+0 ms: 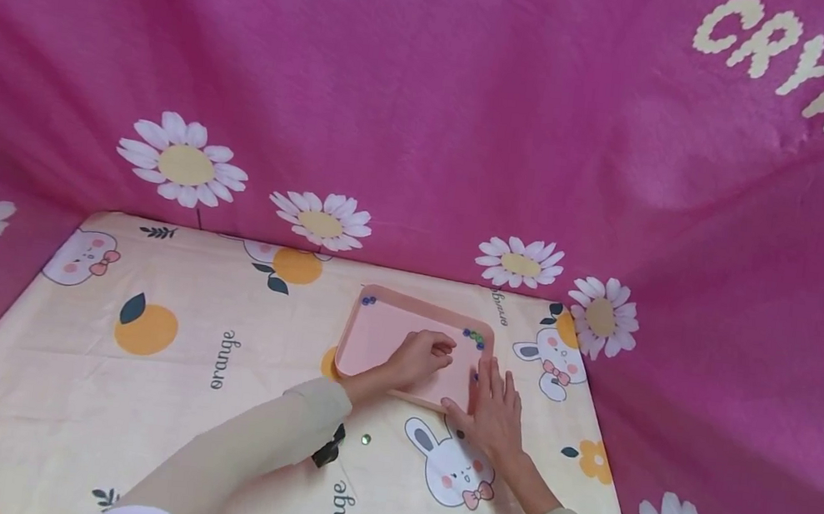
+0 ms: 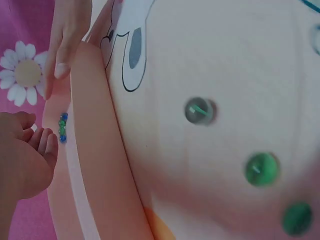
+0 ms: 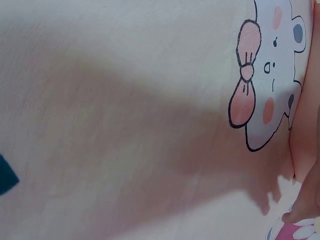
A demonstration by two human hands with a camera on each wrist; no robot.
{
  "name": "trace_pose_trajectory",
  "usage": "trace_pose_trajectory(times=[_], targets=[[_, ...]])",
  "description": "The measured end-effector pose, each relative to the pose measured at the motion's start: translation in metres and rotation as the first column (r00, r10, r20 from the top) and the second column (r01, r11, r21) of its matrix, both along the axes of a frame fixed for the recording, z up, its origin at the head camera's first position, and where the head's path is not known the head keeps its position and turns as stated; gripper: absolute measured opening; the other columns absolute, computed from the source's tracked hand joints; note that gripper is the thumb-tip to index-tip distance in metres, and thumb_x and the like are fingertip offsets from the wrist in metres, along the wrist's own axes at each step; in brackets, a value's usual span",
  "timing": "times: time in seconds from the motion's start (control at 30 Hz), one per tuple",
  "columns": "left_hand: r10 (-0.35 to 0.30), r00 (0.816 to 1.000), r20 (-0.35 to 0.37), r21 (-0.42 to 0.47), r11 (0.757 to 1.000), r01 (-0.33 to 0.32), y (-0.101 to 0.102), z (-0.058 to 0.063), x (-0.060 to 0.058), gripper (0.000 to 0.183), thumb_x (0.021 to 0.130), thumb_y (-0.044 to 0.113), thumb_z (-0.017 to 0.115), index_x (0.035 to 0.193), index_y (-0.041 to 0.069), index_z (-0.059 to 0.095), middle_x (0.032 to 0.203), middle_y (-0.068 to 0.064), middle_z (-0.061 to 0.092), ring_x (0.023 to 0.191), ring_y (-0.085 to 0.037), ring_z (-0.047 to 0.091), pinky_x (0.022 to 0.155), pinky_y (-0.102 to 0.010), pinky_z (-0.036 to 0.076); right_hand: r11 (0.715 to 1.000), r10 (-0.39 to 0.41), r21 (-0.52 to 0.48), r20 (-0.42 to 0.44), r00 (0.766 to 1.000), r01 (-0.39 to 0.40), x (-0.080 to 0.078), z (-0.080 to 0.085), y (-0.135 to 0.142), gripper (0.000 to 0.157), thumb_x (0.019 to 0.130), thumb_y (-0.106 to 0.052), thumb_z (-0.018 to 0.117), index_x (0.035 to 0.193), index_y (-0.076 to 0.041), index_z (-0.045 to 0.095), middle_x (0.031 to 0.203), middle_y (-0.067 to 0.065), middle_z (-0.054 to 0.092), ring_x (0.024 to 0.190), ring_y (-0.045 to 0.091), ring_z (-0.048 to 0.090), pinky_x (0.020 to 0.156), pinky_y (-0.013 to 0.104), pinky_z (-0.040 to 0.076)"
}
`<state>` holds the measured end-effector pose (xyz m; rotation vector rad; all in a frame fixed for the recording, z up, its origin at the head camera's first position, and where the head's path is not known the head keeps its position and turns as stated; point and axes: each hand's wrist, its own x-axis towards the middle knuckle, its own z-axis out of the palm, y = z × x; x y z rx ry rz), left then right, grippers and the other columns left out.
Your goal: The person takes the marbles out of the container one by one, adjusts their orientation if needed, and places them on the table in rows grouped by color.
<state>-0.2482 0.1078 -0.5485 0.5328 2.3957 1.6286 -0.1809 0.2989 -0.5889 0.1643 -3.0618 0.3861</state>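
Note:
A shallow pink tray lies on the patterned cloth. My left hand hovers over its middle, fingers curled inward; I cannot tell whether the fingers hold something. Close beyond them, a short row of blue and green marbles sits near the far right corner. Several blue marbles cluster in the far left corner. My right hand lies along the tray's right rim, fingers extended and thumb spread towards the near edge. Beside that hand, a blue marble shows inside the tray.
On the cloth in front of the tray lies a green marble. The left wrist view shows a clear marble, a green marble and a darker green marble there. Magenta fabric with daisies hangs behind and at both sides.

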Motion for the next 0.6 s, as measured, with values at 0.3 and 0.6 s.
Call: trace_pose_trajectory(times=[0.3,0.6], targets=[[0.063,0.997,0.045,-0.035,0.997,-0.061,0.03,-0.008,-0.014,0.032,0.092,0.0,0.068,0.124,-0.004,0.066,0.111,-0.017,0.071,0.096,-0.021,0.069,0.081,-0.025,0.054,1.0,-0.014,0.001,0.024,1.0,0.014,0.001,-0.002,0.0,0.105,0.085,-0.067,0.061,0.161,-0.014,0.012,0.165,0.014,0.014,0.147,0.047,0.011,0.113,0.064,0.017],[0.081,0.994,0.073,-0.117,0.991,-0.073,0.044,-0.011,-0.025,0.038,0.093,0.006,0.07,0.129,-0.003,0.063,0.122,-0.015,0.068,0.113,-0.024,0.065,0.093,-0.029,0.051,1.0,-0.007,-0.011,0.011,1.0,0.007,0.001,0.002,0.001,0.107,0.085,-0.07,0.058,0.162,-0.013,0.011,0.165,0.014,0.014,0.146,0.048,0.012,0.113,0.065,0.017]])
